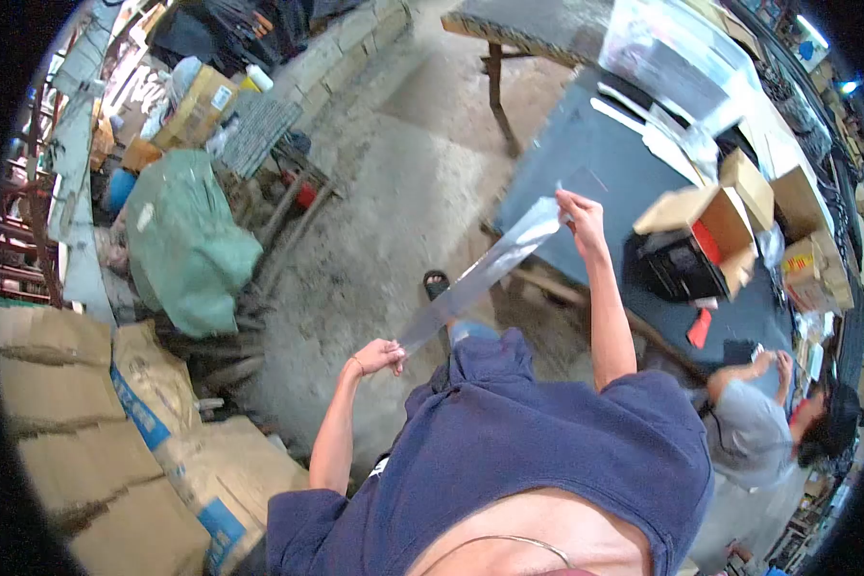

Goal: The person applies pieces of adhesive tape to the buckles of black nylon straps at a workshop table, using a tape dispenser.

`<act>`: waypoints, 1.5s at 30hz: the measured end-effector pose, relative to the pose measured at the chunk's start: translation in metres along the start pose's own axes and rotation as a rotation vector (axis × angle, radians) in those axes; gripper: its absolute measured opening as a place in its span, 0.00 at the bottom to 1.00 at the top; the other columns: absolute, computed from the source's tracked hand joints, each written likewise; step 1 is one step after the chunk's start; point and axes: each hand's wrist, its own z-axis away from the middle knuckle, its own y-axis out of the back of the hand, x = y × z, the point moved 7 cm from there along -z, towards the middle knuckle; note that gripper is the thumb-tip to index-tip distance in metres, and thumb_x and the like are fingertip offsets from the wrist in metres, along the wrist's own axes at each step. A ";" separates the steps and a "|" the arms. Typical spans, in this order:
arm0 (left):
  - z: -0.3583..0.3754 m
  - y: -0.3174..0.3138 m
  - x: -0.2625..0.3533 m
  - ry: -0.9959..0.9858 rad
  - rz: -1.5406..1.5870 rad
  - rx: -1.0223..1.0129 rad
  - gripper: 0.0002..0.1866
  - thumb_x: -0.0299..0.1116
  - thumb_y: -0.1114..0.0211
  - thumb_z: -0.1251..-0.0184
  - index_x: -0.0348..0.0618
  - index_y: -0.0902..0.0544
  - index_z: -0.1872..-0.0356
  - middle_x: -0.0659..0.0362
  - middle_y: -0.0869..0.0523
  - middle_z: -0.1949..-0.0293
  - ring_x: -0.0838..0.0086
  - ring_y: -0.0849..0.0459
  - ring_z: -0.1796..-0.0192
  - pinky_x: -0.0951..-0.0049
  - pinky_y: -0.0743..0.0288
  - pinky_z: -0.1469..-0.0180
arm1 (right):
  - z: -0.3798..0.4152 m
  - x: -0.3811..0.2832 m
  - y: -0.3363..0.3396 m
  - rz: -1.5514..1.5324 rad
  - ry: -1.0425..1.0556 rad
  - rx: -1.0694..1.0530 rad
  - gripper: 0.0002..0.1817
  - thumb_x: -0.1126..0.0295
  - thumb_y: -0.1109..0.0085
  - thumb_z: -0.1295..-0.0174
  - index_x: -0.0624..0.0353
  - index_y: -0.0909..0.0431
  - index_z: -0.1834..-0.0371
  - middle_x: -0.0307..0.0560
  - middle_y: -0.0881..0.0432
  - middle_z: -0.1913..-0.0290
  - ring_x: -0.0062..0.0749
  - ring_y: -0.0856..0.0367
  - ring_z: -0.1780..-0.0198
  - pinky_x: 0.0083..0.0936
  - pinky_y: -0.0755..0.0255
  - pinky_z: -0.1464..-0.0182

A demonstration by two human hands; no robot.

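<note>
A long, narrow strip of transparent plastic film (480,276) is stretched taut on a slant between my two hands in the head view. Its lower left end is pinched in my left hand (381,356), out over the concrete floor. The upper right end is gripped by the closed fingers of my right hand (581,216), near the edge of the dark-topped table (571,144). Light glints along the film, and the floor shows faintly through it.
On the table stand a transparent plastic box (677,62), an open cardboard box (734,230) and a red piece (700,327). A co-worker (754,422) sits at right. Green sacking (187,240) and stacked cardboard cartons (77,432) line the left.
</note>
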 end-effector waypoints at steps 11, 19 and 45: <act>-0.079 0.357 0.080 0.036 -0.019 0.334 0.10 0.31 0.47 0.33 0.38 0.21 0.71 0.61 0.21 0.79 0.78 0.23 0.77 0.75 0.28 0.70 | -0.329 0.068 -0.273 -0.122 -0.064 0.031 0.09 0.66 0.37 0.41 0.62 0.17 0.64 0.31 0.24 0.76 0.13 0.31 0.77 0.13 0.37 0.74; -0.230 0.595 0.130 0.082 0.004 0.263 0.09 0.32 0.46 0.33 0.38 0.21 0.68 0.60 0.21 0.78 0.76 0.22 0.75 0.73 0.27 0.71 | -0.520 0.045 -0.355 -0.015 -0.032 0.150 0.07 0.69 0.36 0.41 0.63 0.18 0.69 0.32 0.24 0.76 0.15 0.30 0.77 0.15 0.38 0.75; -0.798 1.171 0.649 -0.159 -0.315 0.108 0.12 0.37 0.46 0.37 0.38 0.21 0.71 0.56 0.20 0.78 0.69 0.23 0.73 0.68 0.29 0.66 | -1.244 -0.155 -0.410 0.188 0.226 0.728 0.12 0.65 0.34 0.42 0.65 0.15 0.64 0.31 0.25 0.79 0.14 0.32 0.79 0.16 0.39 0.76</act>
